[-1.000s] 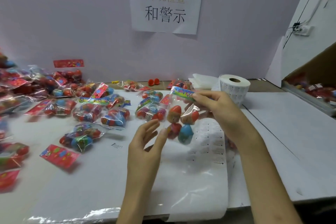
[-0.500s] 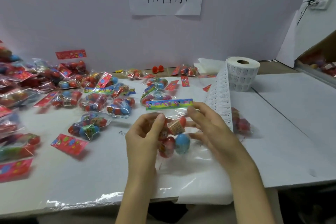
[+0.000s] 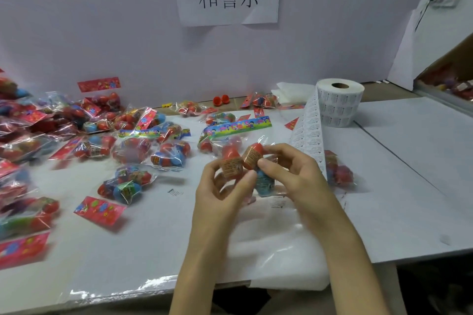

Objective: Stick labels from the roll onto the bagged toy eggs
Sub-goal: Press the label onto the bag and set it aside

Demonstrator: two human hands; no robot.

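Left hand (image 3: pixel 222 195), right hand (image 3: pixel 297 176) grip bag (image 3: pixel 252 155) beside labels (image 3: pixel 308 133)

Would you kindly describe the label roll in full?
The label roll is white paper wound on a brown card core, standing on end at the back right of the table. Rows of small printed labels ring its side. A strip trails from it toward the person, behind the right hand; no hand touches the roll.

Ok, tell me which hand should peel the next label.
Right, probably: the right hand sits beside the label strip trailing from the roll, while the left hand holds the bag farther away.
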